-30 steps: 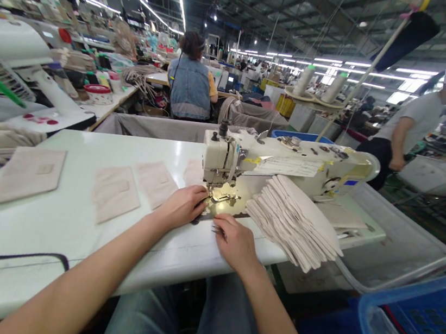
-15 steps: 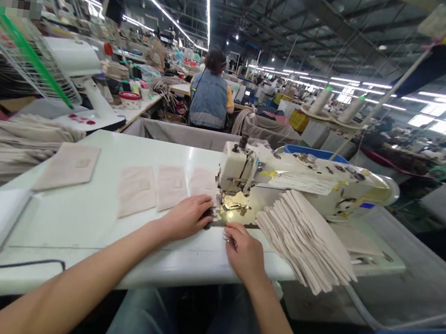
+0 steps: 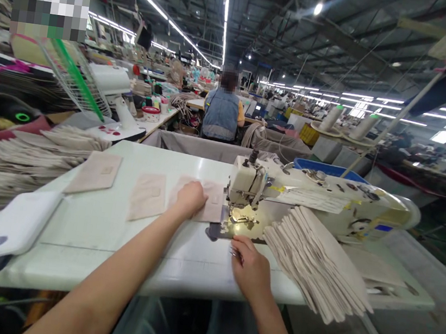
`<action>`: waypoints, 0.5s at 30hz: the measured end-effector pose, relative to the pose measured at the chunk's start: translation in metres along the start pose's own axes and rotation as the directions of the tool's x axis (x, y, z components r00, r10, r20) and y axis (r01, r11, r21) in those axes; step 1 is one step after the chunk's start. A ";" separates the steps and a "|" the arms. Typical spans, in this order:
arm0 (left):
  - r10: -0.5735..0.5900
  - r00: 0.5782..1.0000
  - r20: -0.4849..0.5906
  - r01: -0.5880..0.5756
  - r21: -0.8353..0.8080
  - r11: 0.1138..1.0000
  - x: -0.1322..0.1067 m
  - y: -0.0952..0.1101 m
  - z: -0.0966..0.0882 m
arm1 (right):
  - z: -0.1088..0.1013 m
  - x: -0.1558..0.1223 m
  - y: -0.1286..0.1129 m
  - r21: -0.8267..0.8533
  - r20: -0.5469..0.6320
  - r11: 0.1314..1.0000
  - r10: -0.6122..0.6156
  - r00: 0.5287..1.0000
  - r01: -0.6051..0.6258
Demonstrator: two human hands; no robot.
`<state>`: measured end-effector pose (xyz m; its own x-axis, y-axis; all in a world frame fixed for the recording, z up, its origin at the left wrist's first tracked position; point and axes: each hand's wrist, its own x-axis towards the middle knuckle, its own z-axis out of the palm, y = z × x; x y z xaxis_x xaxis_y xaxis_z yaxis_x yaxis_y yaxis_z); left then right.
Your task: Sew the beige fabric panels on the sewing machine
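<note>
My left hand (image 3: 191, 198) is on the table left of the sewing machine (image 3: 245, 183). Its fingers curl down onto a beige fabric piece (image 3: 213, 204) bearing a small square patch. Part of another beige piece shows beneath that hand. A separate patched piece (image 3: 147, 198) lies just left. My right hand (image 3: 250, 264) rests at the front edge of the machine's metal plate (image 3: 248, 226), below the needle area. Its fingers are closed around a small metal tool (image 3: 233, 251); only thin shiny points show, so its kind is unclear.
A folded beige fabric stack (image 3: 317, 261) overhangs the table edge at right. More fabric piles (image 3: 34, 164) lie at far left, near another patched piece (image 3: 97, 169), a white flat device (image 3: 13, 227) and a fan (image 3: 78, 77). A co-worker (image 3: 223, 109) sits ahead.
My left hand has moved left from beside the needle plate onto the fabric pieces. The rightmost piece now lies nearer me. My right hand stays by the plate. The view has shifted slightly left.
</note>
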<state>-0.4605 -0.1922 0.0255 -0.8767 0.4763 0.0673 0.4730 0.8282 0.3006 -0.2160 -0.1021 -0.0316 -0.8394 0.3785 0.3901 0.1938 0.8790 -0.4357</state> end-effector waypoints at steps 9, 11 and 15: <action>-0.044 0.994 -0.100 0.021 -0.218 0.976 -0.003 -0.014 -0.012 | 0.008 -0.004 0.011 -0.010 0.012 0.999 -0.049 0.999 0.049; -0.081 0.991 -0.109 0.056 -0.217 0.974 -0.002 -0.027 -0.022 | 0.007 -0.004 0.010 -0.016 0.017 0.999 -0.048 0.999 0.049; -0.156 0.985 -0.072 0.144 -0.151 0.978 -0.005 -0.052 -0.031 | 0.006 -0.004 0.007 -0.042 0.006 0.999 -0.029 1.000 0.029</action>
<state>-0.4838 -0.2466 0.0391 -0.9438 0.3187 0.0881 0.3233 0.8338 0.4474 -0.2144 -0.0994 -0.0408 -0.8478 0.3509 0.3977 0.1901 0.9010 -0.3899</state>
